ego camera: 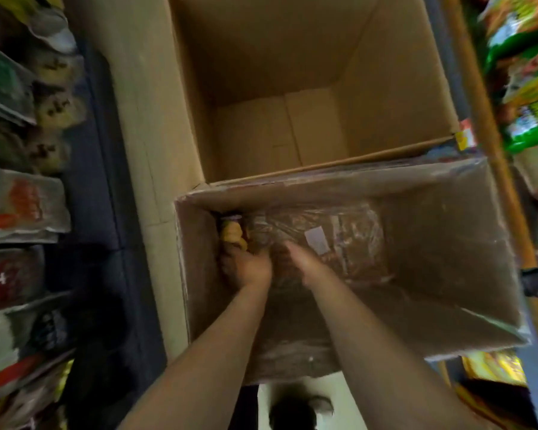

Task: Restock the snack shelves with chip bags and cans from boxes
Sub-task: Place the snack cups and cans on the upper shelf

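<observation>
Both my arms reach down into the near cardboard box (441, 243). Deep in its left corner my left hand (246, 268) grips a yellow snack pack (232, 234) from below. My right hand (302, 262) lies beside it with fingers stretched out, touching a clear plastic-wrapped bundle of brown packs (348, 240) on the box floor. The picture is blurred, so the pack's label cannot be read.
A second, taller cardboard box (385, 88) stands right behind the near one with nothing in it. Shelves of snack bags (19, 206) line the left side. Green and orange bags (528, 88) fill the shelves on the right. A shoe (302, 411) shows below on the pale floor.
</observation>
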The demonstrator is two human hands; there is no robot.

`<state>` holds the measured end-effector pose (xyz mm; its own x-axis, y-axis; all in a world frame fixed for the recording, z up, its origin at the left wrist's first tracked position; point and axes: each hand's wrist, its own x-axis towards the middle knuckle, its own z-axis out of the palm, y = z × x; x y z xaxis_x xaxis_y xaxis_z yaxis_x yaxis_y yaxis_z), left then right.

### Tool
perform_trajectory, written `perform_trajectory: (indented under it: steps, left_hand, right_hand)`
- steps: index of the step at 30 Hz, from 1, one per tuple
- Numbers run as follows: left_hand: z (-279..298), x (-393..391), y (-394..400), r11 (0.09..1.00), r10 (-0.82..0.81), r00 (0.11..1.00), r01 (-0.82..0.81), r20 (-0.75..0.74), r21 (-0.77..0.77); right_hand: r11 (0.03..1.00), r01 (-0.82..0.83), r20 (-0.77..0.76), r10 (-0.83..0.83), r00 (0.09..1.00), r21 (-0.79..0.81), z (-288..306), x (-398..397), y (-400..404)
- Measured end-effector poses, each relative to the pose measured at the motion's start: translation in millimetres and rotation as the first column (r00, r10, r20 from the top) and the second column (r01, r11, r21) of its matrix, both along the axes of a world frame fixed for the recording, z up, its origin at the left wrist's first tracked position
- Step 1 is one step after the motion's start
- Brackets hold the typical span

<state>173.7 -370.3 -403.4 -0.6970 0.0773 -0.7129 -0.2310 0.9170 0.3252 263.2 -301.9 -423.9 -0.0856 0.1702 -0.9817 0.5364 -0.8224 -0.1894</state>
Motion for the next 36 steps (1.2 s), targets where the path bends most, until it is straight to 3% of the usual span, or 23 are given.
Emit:
perform_trajectory:
  steps: [3, 8, 14, 18, 21, 24, 29, 33, 36]
  left_hand:
    - [-12, -2, 1, 0.998, -0.048, 0.997, 0.045, -0.054, -0.049]
    - [-34, 3, -2, 0.995, -0.099, 0.995, 0.100, 0.023, -0.018]
    - [-51, -3, 9, 0.998, 0.028, 0.994, -0.023, 0.101, -0.052]
    - [-61, -8, 16, 0.992, 0.037, 0.991, -0.020, 0.131, -0.127]
    - [-72, -5, 12, 0.994, 0.074, 0.984, -0.061, 0.162, -0.086]
    - [-75, -1, 8, 0.970, 0.225, 0.947, -0.240, 0.230, 0.041]
    - [-66, 6, 7, 0.937, 0.325, 0.869, -0.349, 0.373, -0.003]
    - [-75, 25, -2, 0.905, 0.338, 0.782, -0.423, 0.524, 0.047]
    - [-51, 37, 6, 0.908, 0.276, 0.740, -0.410, 0.614, 0.086]
  right_hand:
    - [1.000, -0.023, 0.040, 0.024, 0.999, -0.021, -11, -8, -4]
    - [0.995, -0.099, 0.018, 0.100, 0.995, -0.030, -15, -17, -4]
    - [0.987, -0.160, -0.018, 0.160, 0.987, 0.009, -40, -13, 2]
    - [0.967, -0.245, 0.022, 0.244, 0.970, 0.073, -56, -13, 8]
    - [0.962, -0.256, 0.026, 0.255, 0.967, 0.093, -63, -8, 14]
    - [0.973, -0.215, 0.011, 0.215, 0.977, 0.087, -69, -5, 16]
    - [0.983, -0.159, -0.056, 0.164, 0.985, 0.089, -53, 10, 26]
    - [0.978, -0.196, -0.086, 0.202, 0.976, 0.075, -21, 31, 39]
    - [0.989, -0.140, -0.077, 0.142, 0.987, 0.038, 17, 49, 48]
